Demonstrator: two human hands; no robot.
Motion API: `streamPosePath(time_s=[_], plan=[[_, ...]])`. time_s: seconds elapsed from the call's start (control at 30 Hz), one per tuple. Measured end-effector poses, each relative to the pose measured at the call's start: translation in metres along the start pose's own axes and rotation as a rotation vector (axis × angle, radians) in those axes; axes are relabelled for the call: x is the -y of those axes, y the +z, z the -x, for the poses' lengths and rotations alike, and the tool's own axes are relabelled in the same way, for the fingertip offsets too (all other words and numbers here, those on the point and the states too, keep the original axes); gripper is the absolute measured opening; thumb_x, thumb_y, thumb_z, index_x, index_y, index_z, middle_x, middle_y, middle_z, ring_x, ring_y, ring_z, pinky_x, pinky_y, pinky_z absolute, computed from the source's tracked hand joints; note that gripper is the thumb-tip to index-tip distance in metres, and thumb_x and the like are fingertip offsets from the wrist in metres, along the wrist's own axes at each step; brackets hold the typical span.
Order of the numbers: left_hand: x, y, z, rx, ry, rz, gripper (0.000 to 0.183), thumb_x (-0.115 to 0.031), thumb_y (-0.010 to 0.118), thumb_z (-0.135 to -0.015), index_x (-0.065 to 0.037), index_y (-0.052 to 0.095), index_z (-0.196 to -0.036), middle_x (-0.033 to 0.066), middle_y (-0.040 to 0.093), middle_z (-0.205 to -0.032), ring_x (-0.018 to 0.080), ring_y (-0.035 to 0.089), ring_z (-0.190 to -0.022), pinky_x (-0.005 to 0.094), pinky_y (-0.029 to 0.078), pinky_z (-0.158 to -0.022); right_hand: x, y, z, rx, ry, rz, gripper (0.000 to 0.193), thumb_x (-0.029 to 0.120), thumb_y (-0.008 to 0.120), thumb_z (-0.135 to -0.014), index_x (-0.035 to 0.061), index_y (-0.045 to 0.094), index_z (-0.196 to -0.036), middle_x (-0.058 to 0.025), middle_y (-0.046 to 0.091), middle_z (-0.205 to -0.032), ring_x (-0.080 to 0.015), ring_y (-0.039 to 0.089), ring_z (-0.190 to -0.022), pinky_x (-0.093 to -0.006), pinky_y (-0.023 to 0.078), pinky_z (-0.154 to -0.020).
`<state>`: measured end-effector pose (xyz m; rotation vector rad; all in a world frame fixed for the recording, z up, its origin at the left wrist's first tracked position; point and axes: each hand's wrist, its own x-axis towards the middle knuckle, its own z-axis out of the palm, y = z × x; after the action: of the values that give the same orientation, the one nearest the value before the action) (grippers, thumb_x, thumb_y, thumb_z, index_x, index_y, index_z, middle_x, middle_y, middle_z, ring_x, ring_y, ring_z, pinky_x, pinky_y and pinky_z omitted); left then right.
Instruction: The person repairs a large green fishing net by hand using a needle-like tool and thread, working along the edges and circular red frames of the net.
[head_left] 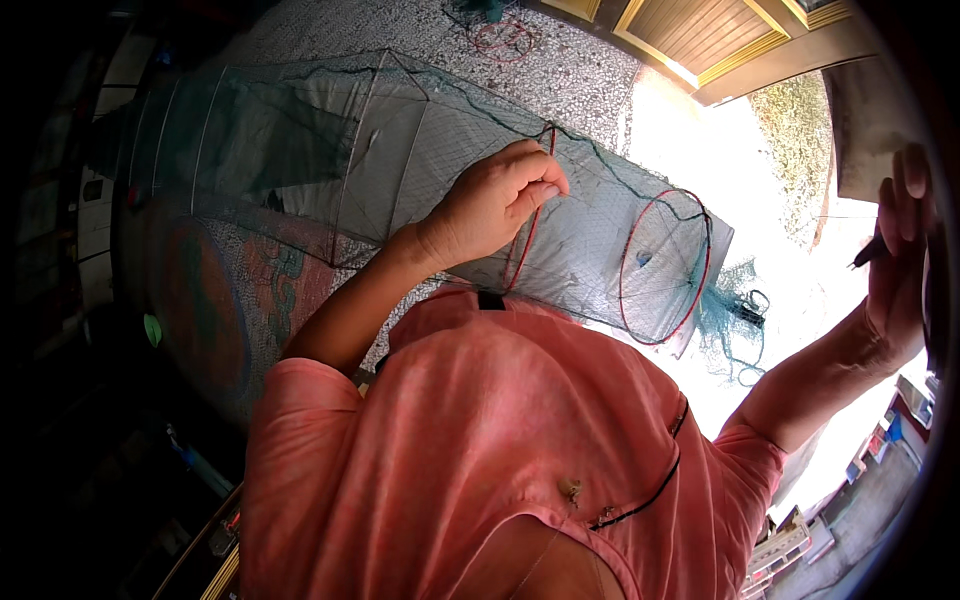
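Observation:
A long fish trap of green netting [470, 150] on hoops stretches across the view over a grey sheet. Above it is my left hand [495, 195], thumb and fingertips pinched together beside a red hoop [527, 240]. Whatever the pinch holds is too fine to make out. My right hand [900, 245] is raised at the far right, away from the netting, with its fingers closed round a dark, pointed tool [868, 252]. Only the tool's tip shows clearly. Toward the right end of the trap stands a round red hoop [625, 265], with gathered netting and cord [735, 310] beyond it.
Speckled flooring [400, 25] lies behind the trap, with more netting and a red ring [503, 42] on it. A wooden door with yellow trim [700, 40] is at the upper right. Strong light washes out the floor at the right; the left side is dark.

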<state>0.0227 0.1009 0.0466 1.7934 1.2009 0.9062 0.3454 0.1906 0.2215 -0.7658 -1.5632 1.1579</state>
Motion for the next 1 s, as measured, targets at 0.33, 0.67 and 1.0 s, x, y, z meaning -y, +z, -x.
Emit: streamPosePath(time_s=[0.33,0.67,1.0], plan=[[0.008,0.018,0.034,-0.104,0.085,-0.046,0.009,0.003,0.048,-0.085,-0.001,0.053,-0.090,0.0109,0.053,-0.091,0.0270,0.055,-0.086,0.0312,0.045,-0.075,-0.127,0.133,0.067,0.266,0.215,0.611,0.011,0.003,0.062,-0.082,0.0076,0.066,-0.092,-0.0041,0.060,-0.089,-0.0142,0.061,-0.080,-0.0258,0.050,-0.072],[0.016,0.027,0.037,-0.233,0.103,-0.177,0.010,0.004,0.045,-0.086,0.000,0.052,-0.091,0.0126,0.053,-0.101,0.0243,0.057,-0.084,0.0291,0.048,-0.072,-0.180,0.145,0.070,0.307,0.100,0.815,0.009,0.013,0.064,-0.079,0.0142,0.068,-0.086,-0.0045,0.060,-0.082,-0.0229,0.058,-0.082,-0.0333,0.048,-0.071],[0.037,0.029,0.038,-0.194,-0.199,0.326,0.012,-0.003,0.044,-0.093,0.000,0.053,-0.100,0.0059,0.057,-0.099,0.0089,0.054,-0.077,0.0226,0.046,-0.072,-0.200,0.158,0.072,0.240,0.318,0.451,0.008,0.007,0.065,-0.078,0.0064,0.064,-0.086,-0.0047,0.062,-0.081,-0.0154,0.059,-0.072,-0.0265,0.048,-0.068]])
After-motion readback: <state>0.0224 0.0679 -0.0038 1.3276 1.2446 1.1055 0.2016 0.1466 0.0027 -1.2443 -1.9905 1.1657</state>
